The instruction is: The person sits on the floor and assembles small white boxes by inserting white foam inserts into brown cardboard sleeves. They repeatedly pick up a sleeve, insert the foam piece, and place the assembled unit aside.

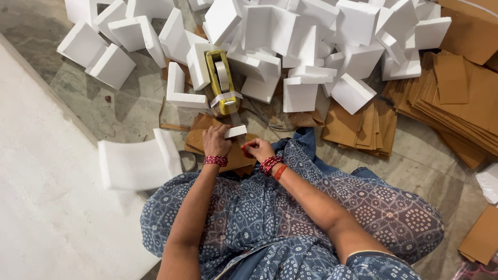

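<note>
Here the left hand point(216, 141) fingers close around a white foam piece point(236, 131); right hand point(258, 150) curled, seemingly empty.

white foam blocks point(301, 93), yellow tape dispenser point(223, 83), brown cardboard sheets point(456, 98)

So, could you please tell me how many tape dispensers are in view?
1. The yellow tape dispenser stands on the floor just beyond the left hand, among white foam blocks; others could be hidden under them.

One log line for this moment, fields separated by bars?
left hand: holds white foam piece | right hand: on cardboard | yellow tape dispenser: ahead
</note>
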